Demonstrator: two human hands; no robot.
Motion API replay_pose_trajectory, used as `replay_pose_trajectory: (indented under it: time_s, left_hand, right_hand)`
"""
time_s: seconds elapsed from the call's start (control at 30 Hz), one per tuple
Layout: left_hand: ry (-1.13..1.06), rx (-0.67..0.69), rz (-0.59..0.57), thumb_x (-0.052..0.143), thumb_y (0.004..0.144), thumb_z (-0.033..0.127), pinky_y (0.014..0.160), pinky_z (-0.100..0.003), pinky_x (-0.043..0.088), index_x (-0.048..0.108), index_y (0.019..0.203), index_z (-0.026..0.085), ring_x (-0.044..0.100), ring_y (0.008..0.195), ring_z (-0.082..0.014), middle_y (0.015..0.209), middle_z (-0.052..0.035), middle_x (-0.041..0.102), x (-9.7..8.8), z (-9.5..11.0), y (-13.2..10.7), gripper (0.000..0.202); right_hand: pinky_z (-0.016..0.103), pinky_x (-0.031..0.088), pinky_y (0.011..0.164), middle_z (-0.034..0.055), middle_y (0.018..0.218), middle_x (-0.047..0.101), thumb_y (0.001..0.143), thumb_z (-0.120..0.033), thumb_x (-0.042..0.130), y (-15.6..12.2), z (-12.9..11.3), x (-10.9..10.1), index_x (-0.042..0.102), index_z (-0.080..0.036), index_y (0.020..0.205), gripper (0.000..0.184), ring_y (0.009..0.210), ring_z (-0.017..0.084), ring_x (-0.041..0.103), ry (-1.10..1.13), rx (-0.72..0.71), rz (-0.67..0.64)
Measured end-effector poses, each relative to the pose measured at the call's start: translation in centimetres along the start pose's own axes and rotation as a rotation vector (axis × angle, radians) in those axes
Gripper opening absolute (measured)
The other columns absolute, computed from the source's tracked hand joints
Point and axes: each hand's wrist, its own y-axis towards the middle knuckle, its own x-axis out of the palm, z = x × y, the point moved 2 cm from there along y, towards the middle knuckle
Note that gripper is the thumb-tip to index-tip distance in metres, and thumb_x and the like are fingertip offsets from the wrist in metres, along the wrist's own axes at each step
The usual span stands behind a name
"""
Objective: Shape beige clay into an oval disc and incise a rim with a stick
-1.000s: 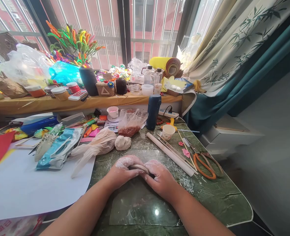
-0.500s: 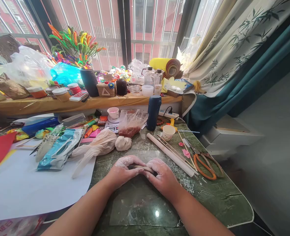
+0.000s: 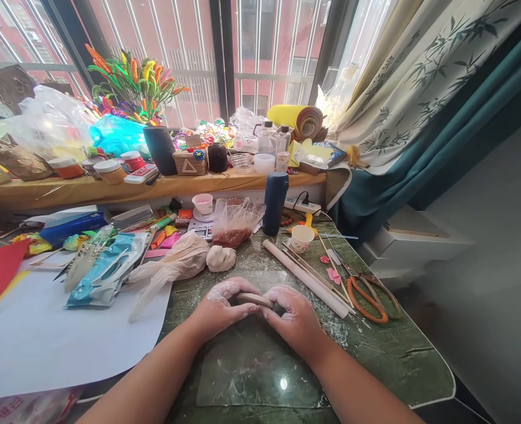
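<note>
Between both hands, above the green tabletop, is a flattened piece of pale dough (image 3: 254, 299). My left hand (image 3: 225, 303) pinches its left side, thumb below and fingers curled over the top. At the other end, my right hand (image 3: 289, 309) grips it the same way, hiding that edge. White powder coats the fingers of both hands. Under them lies a clear sheet (image 3: 256, 371) on the table. Just beyond my left hand sits a white lump of dough (image 3: 220, 258). A pale rolling pin (image 3: 307, 278) lies to the right of my right hand.
Scissors with orange handles (image 3: 366, 300), thin sticks and a paper cup (image 3: 302, 238) are on the right. A dark blue cylinder (image 3: 275, 203) stands behind. Left are a plastic bag (image 3: 176, 259), a blue-white packet (image 3: 108, 271) and white paper (image 3: 66, 341).
The piece of dough shows more between my hands and its rim looks more level. My fingers have shifted slightly around it; the surrounding things stay put.
</note>
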Motion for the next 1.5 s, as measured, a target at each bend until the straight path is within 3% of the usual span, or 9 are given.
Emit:
replay_pose_trajectory:
  time_s: [0.13,0.3,0.37,0.5,0.6,0.7,1.07,1.3,1.5]
  left_hand:
    - [0.088,0.009,0.012,0.075,0.084,0.029,0.080,-0.028,0.051,0.081,0.093,0.024,0.068,0.088,-0.0211,0.090,-0.0023,0.076,0.0,0.3,0.1,0.012]
    - [0.092,0.029,0.045,0.073,0.086,0.031,0.079,-0.029,0.052,0.081,0.093,0.024,0.068,0.086,-0.0211,0.088,-0.0026,0.076,0.0,0.2,-0.1,0.013]
    - [0.083,0.064,0.056,0.075,0.084,0.031,0.083,-0.030,0.052,0.080,0.098,0.023,0.068,0.089,-0.0217,0.093,-0.0031,0.076,0.0,0.3,-0.1,0.016]
    - [0.084,0.126,-0.029,0.074,0.086,0.029,0.086,-0.030,0.051,0.082,0.101,0.026,0.069,0.092,-0.0217,0.097,-0.0035,0.077,0.2,0.7,0.0,0.017]
    - [0.073,0.085,0.017,0.071,0.088,0.027,0.082,-0.029,0.052,0.083,0.093,0.025,0.069,0.088,-0.0208,0.090,-0.0033,0.077,0.1,0.6,0.0,0.013]
    - [0.023,0.056,0.071,0.074,0.085,0.030,0.084,-0.030,0.053,0.080,0.097,0.022,0.070,0.090,-0.0221,0.094,-0.0041,0.077,0.1,0.4,-0.1,0.016]
    - [-0.056,0.001,0.063,0.076,0.081,0.029,0.087,-0.031,0.054,0.077,0.097,0.020,0.069,0.093,-0.0232,0.095,-0.0048,0.076,0.2,-0.1,-0.3,0.019]
    - [-0.107,-0.005,0.092,0.072,0.086,0.030,0.089,-0.033,0.053,0.073,0.101,0.021,0.069,0.097,-0.0241,0.099,-0.0054,0.075,0.5,-0.8,-0.3,0.018]
    - [-0.139,-0.038,0.099,0.078,0.080,0.031,0.085,-0.033,0.053,0.071,0.096,0.020,0.068,0.091,-0.0234,0.094,-0.0044,0.074,0.6,-1.3,-0.1,0.021]
  right_hand:
    - [0.032,0.049,0.074,0.0006,0.080,0.070,0.092,-0.029,0.065,0.1,-0.1,0.0,0.065,-0.024,0.078,0.014,0.078,0.019,0.065,0.020,0.032,-0.027]
    - [0.033,0.051,0.079,0.0017,0.091,0.073,0.088,-0.029,0.071,0.3,-0.1,0.1,0.070,-0.025,0.093,0.007,0.086,0.021,0.067,0.062,0.091,-0.028]
    - [0.033,0.050,0.078,0.0016,0.088,0.073,0.090,-0.030,0.070,0.3,0.0,0.2,0.070,-0.025,0.089,0.005,0.084,0.021,0.067,0.041,0.090,-0.053]
    - [0.034,0.049,0.076,0.0017,0.083,0.070,0.092,-0.033,0.070,0.3,0.0,0.4,0.068,-0.024,0.081,0.014,0.082,0.021,0.065,-0.008,0.048,-0.088]
    - [0.033,0.049,0.077,0.0013,0.086,0.071,0.092,-0.037,0.071,0.2,0.0,0.3,0.070,-0.025,0.089,0.013,0.085,0.021,0.065,0.027,0.063,-0.080]
    - [0.034,0.048,0.079,0.0020,0.088,0.072,0.095,-0.034,0.066,0.1,0.0,0.3,0.070,-0.024,0.090,0.011,0.086,0.021,0.065,0.027,0.058,-0.061]
    - [0.033,0.047,0.080,0.0018,0.086,0.072,0.099,-0.037,0.061,0.3,-0.2,0.4,0.069,-0.024,0.086,0.019,0.085,0.021,0.065,0.005,0.038,-0.125]
    - [0.031,0.047,0.076,0.0008,0.084,0.069,0.091,-0.029,0.067,0.3,0.3,0.2,0.068,-0.024,0.088,0.006,0.083,0.020,0.063,0.004,0.062,-0.024]
    - [0.032,0.046,0.078,0.0015,0.088,0.069,0.091,-0.028,0.067,0.3,0.2,0.2,0.068,-0.024,0.092,0.004,0.085,0.021,0.063,0.014,0.054,-0.012]
